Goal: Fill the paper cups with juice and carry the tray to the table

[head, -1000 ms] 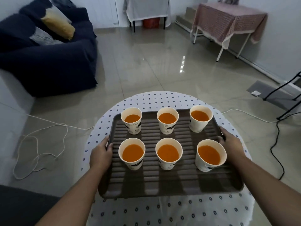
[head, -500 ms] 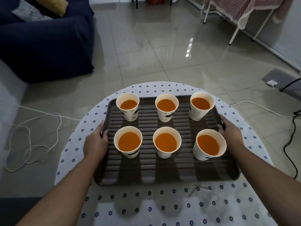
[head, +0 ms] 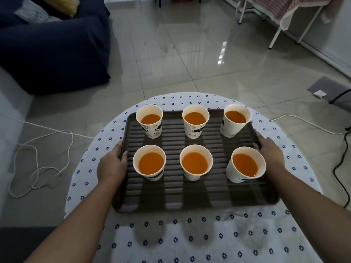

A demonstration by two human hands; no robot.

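A dark brown ribbed tray carries several white paper cups in two rows, each filled with orange juice. My left hand grips the tray's left rim, thumb over the edge. Gripping the right rim is my right hand, partly hidden behind the near right cup. The tray is over a round table covered with a white cloth with small blue flowers; whether it rests on the cloth I cannot tell.
A dark blue sofa stands at the far left. A white cord loops on the tiled floor to the left, black and white cables lie to the right. A table with a pink checked cloth stands far right.
The tray and both hands have come lower and closer over the flowered table. The view has tilted down, so more cloth shows in front of the tray.
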